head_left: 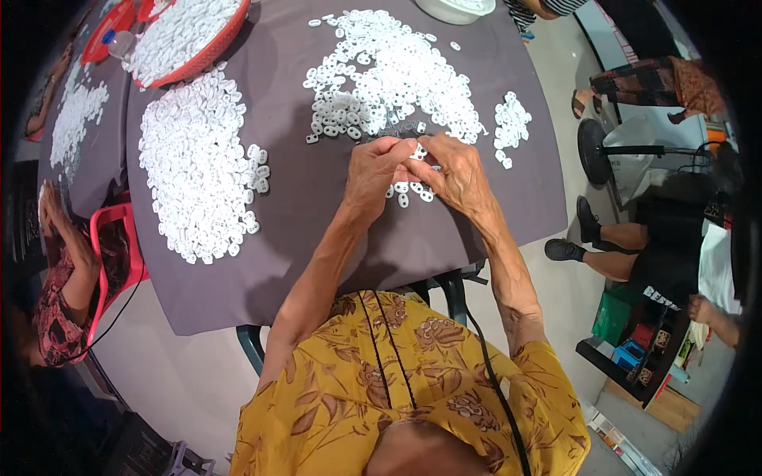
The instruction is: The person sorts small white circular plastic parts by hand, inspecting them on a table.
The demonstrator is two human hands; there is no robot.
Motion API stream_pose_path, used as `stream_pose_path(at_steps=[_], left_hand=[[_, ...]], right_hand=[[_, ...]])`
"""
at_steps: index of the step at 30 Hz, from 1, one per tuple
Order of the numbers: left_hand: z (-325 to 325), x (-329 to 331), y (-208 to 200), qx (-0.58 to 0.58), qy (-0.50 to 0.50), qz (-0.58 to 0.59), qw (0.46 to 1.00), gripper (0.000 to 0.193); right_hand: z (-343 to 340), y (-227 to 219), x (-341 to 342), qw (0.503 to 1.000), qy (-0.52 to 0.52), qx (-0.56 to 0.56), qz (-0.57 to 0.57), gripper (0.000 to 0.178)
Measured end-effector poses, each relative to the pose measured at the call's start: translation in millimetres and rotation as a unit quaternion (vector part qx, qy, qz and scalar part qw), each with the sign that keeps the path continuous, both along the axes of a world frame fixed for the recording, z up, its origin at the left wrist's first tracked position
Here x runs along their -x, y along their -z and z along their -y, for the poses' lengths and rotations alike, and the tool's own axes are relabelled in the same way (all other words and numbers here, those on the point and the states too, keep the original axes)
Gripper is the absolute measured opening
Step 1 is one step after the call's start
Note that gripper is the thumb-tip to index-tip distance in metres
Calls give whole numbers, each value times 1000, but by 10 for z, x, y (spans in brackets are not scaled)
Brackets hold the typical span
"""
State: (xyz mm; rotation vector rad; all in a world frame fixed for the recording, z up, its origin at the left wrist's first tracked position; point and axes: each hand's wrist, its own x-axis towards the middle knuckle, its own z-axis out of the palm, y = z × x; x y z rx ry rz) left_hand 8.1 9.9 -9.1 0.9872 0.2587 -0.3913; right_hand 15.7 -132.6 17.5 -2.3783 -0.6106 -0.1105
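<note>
My left hand [370,176] and my right hand [459,176] meet above the near middle of the table, fingers pinched together. Between their fingertips shows a small white oval piece with two dark holes [419,151], partly covered by the fingers. Several similar white pieces [404,201] lie on the cloth just under my hands. Right beyond the fingers is a small scatter of thin, clear-looking bits [390,129], too small to name. A wide heap of white two-holed pieces [413,71] spreads farther ahead.
A large pile of white pieces [190,166] covers the left of the grey tablecloth [309,230]; a small pile [512,120] lies right. A full red basket [230,36] and a white bowl [429,9] stand at the back. Other people sit around; a fan [591,141] stands right.
</note>
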Motion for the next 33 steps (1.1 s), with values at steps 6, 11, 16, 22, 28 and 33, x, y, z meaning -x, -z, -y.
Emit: stream_pose_path(at_steps=[6,11,16,22,28,33], left_hand=[[2,2,-42,-31,4,10,999,20],[11,-1,-16,-14,-3,7,1000,20],[24,0,19,5,-10,9,1000,21],[32,9,13,-2,-8,9,1000,21],[57,15,46,5,-16,12,1000,19],[53,12,59,-20,-9,14,1000,20]], right_hand=[[37,20,-33,1000,-17,5,-11,22],[16,22,-36,1000,-13,-10,-3,21],[24,37,-43,1000,-15,-9,10,22],[49,74,-47,999,-26,-14,41,22],[60,84,-49,998,-33,-4,44,21],[65,137,-63,996,-41,-22,74,20]])
